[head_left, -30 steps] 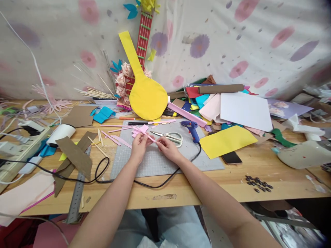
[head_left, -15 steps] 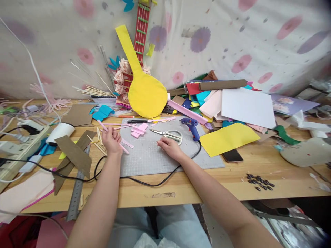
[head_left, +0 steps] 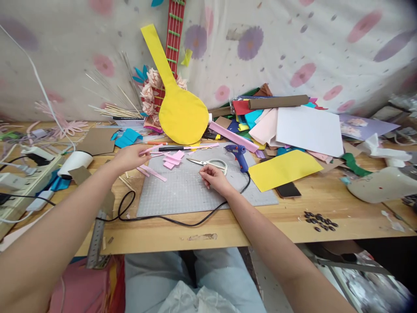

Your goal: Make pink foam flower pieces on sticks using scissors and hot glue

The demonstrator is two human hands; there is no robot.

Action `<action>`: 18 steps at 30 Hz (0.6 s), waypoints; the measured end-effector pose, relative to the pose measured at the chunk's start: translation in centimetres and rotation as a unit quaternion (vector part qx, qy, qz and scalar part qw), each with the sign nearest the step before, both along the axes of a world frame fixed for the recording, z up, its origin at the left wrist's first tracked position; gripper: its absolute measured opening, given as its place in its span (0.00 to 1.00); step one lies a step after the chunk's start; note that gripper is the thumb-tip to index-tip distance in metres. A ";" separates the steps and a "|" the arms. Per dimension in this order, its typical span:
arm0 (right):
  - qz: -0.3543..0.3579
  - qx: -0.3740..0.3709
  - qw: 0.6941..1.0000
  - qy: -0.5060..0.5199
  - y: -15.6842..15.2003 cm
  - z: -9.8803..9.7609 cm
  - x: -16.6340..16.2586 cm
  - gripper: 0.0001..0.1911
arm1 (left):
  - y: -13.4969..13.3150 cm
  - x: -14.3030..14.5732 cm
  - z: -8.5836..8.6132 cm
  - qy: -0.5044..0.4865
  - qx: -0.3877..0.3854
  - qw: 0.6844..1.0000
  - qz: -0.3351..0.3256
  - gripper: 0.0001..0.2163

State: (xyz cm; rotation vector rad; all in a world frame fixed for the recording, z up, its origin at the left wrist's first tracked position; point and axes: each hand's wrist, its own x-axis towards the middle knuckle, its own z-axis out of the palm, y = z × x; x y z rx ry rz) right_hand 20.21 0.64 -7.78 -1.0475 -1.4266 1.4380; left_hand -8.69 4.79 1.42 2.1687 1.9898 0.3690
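My left hand (head_left: 130,157) reaches out over the left edge of the grey cutting mat (head_left: 195,191) and pinches a thin pink foam strip (head_left: 150,149) near a black marker (head_left: 171,148). My right hand (head_left: 213,177) rests on the mat with its fingers curled loosely, just below the white-handled scissors (head_left: 210,163); whether it holds anything is unclear. Small pink foam pieces (head_left: 172,159) and another pink strip (head_left: 153,172) lie on the mat between my hands.
A blue glue gun (head_left: 239,156) with a black cord (head_left: 169,218) lies right of the scissors. Yellow sheet (head_left: 285,168), phone (head_left: 288,189), paper pile (head_left: 293,126), yellow foam guitar shape (head_left: 179,108), metal ruler (head_left: 97,234), cardboard, power strip (head_left: 19,182), dark seeds (head_left: 319,221).
My left hand left the strip it held with the right, swung left, then reached forward and pinched another pink strip. My right hand let go and settled on the mat.
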 end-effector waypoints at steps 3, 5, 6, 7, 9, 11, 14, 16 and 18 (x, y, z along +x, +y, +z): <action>-0.005 0.005 1.000 0.008 -0.1 0.2 0.0 0.14 | 0.0 -2.5 -1.4 0.073 -0.030 0.995 -0.057 0.03; 0.004 0.004 1.000 -0.002 -0.1 0.2 0.0 0.13 | 0.2 -3.6 -2.3 0.106 -0.041 0.988 -0.101 0.05; 0.009 0.004 1.000 -0.008 -0.1 0.3 0.0 0.13 | 0.3 -4.1 -2.7 0.129 -0.053 0.983 -0.121 0.06; 0.012 0.004 1.000 -0.014 -0.2 0.3 0.0 0.12 | 0.5 -4.3 -3.0 0.151 -0.063 0.976 -0.143 0.07; 0.011 0.006 1.000 -0.021 -0.2 0.3 0.0 0.12 | 0.7 -4.6 -3.3 0.185 -0.063 0.963 -0.184 0.07; 0.009 0.006 1.000 -0.026 -0.2 0.3 0.0 0.12 | 0.8 -4.6 -3.1 0.196 -0.047 0.956 -0.215 0.06; 0.012 0.004 0.999 -0.030 -0.2 0.3 0.0 0.12 | 0.6 -4.2 -2.3 0.212 -0.029 0.956 -0.201 0.07; 0.016 0.001 0.999 -0.031 -0.1 0.2 -0.1 0.12 | 0.7 -3.6 -1.7 0.229 -0.013 0.961 -0.156 0.09; 0.016 0.000 0.999 -0.031 -0.1 0.1 -0.1 0.12 | 1.1 -2.8 -1.6 0.233 0.004 0.964 -0.132 0.10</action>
